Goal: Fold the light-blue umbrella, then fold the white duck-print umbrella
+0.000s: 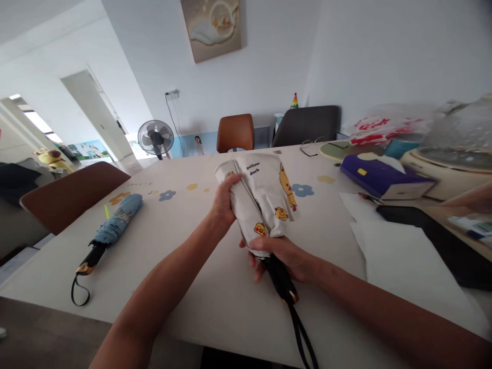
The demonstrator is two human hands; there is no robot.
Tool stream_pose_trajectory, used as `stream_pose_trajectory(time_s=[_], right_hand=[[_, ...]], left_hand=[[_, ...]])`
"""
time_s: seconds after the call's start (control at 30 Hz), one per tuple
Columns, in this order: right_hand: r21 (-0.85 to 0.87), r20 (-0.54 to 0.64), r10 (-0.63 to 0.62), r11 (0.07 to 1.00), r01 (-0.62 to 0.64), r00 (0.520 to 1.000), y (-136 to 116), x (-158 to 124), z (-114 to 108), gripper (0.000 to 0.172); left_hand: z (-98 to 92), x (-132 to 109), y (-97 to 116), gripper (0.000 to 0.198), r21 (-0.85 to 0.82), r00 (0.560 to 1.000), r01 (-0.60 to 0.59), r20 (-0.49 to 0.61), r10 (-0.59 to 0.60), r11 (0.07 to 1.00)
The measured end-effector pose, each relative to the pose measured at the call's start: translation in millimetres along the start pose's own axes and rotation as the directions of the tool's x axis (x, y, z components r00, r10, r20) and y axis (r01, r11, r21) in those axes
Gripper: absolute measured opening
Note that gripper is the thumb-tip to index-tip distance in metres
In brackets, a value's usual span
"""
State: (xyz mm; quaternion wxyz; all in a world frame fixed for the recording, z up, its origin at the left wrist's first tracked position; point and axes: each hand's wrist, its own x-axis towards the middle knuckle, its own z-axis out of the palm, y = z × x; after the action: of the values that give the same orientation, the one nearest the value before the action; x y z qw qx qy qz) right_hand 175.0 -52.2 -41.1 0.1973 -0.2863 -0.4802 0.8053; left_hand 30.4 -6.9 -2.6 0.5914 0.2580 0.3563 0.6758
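Observation:
Held above the table is a white folding umbrella [246, 202] with yellow duck prints and black lettering, its canopy gathered but partly loose on the right side. My left hand [226, 197] grips the canopy's upper left edge, thumb on top. Lower down, my right hand [282, 256] is closed round the base of the canopy, just above the black handle [280, 279]. A black wrist strap dangles from the handle's end. Some fingers of both hands are hidden behind the fabric. To the left, a rolled blue umbrella [117, 223] with a black and gold handle lies on the table.
The pale table [177, 241] has flower prints. On its right are white paper sheets [407, 256], a black flat case [453, 256], a purple tissue box [384, 177], eyeglasses [313, 147] and a plastic bag [388, 125]. Chairs [235, 132] and a fan [156, 137] stand beyond.

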Motion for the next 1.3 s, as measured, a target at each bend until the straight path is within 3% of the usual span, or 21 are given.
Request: stream_pose_trajectory(time_s=[0.1,0.2,0.3,0.53,0.6,0.7,0.8,0.93,1.03,1.1,1.3], right_hand=[[0.124,0.055,-0.077,0.99,0.07,0.995,0.1,1.3,-1.1,0.032],[0.216,0.124,-0.113,0.973,0.085,0.986,-2.6,-0.2,0.2,0.04],[0.141,0.125,-0.05,0.99,0.032,0.991,-8.3,-2.8,1.0,0.036],[-0.184,-0.183,0.111,0.972,-0.145,0.977,-15.3,-3.5,-2.3,0.021],[-0.215,-0.241,0.115,0.962,-0.169,0.964,-13.1,-1.9,-2.5,0.019],[-0.221,-0.284,0.083,0.964,-0.15,0.955,-11.3,0.9,-4.9,0.019],[-0.194,-0.291,0.029,0.977,-0.089,0.956,-14.7,3.2,-13.6,0.022],[-0.187,-0.3,-0.064,0.982,0.007,0.952,-22.9,4.4,-28.8,0.027],[-0.173,-0.315,-0.103,0.984,0.049,0.943,-27.2,4.0,-33.3,0.026],[-0.167,-0.328,-0.107,0.985,0.054,0.939,-29.2,3.2,-32.8,0.025],[-0.084,-0.306,-0.138,0.989,0.118,0.942,-33.8,-1.0,-27.4,0.028]], left_hand=[[4.1,-2.9,1.1,0.035,0.0,0.997,-0.044,-0.058,0.044,0.999],[7.2,-6.7,2.5,0.035,-0.005,1.0,-0.024,-0.011,0.024,1.0],[7.2,-7.5,3.3,0.033,-0.012,0.999,-0.023,-0.043,0.023,1.0],[-0.6,0.3,-2.1,0.023,0.047,0.952,-0.105,-0.283,0.114,0.993],[-1.0,1.0,-4.9,0.025,0.063,0.945,-0.115,-0.3,0.129,0.991],[-0.7,0.3,-9.8,0.034,0.077,0.959,-0.128,-0.243,0.143,0.989],[-2.3,-2.4,-16.8,0.043,0.138,0.975,-0.082,-0.194,0.108,0.987],[-8.4,-7.1,-29.2,0.035,0.296,0.95,0.053,-0.311,0.044,0.954],[-12.6,-9.0,-36.6,0.031,0.251,0.947,0.192,-0.299,-0.113,0.949],[-15.1,-9.1,-39.5,0.026,0.211,0.955,0.211,-0.251,-0.156,0.954],[-17.7,-8.9,-54.5,0.023,0.355,0.965,-0.085,-0.204,0.166,0.931]])
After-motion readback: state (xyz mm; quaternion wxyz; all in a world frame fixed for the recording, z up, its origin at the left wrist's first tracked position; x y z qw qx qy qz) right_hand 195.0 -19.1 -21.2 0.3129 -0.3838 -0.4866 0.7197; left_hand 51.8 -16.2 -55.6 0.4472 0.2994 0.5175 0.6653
